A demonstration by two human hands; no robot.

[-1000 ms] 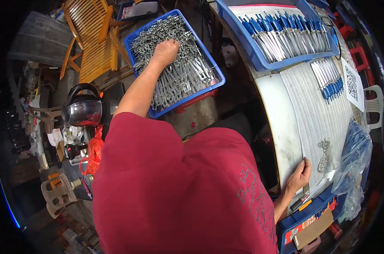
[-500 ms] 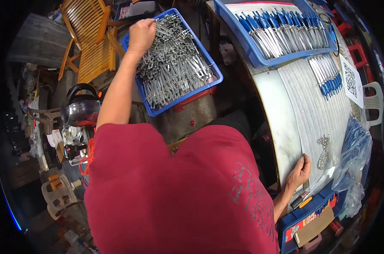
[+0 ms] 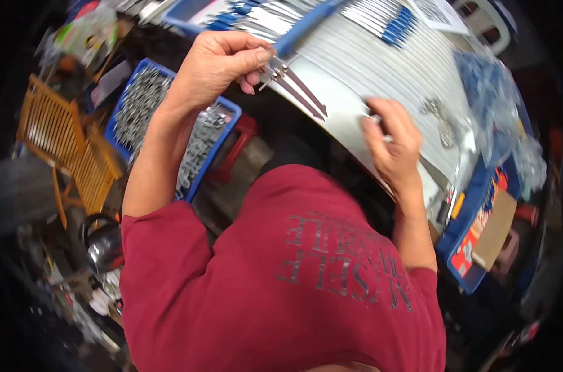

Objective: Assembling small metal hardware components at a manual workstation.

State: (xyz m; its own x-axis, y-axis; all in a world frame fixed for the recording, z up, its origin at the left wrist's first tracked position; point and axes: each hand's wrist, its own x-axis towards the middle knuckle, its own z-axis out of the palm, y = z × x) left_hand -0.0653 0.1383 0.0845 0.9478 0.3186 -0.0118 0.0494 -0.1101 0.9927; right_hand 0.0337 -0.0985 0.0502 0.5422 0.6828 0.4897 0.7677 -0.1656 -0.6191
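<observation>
Two-pronged metal piece is up by the surface's near edge, my left grip pinched on its wide end. Guessing light, stiff, kinda slick; I'd hold there, not the thin prongs. Right grip: fingers curled, can't tell if closed.

1. A left-side fisheye camera on the person's head looks down past the dark red shirt.
2. Both hands are close to it, above mid-view.
3. The surface spans the upper right; edges bend toward the rim.
</observation>
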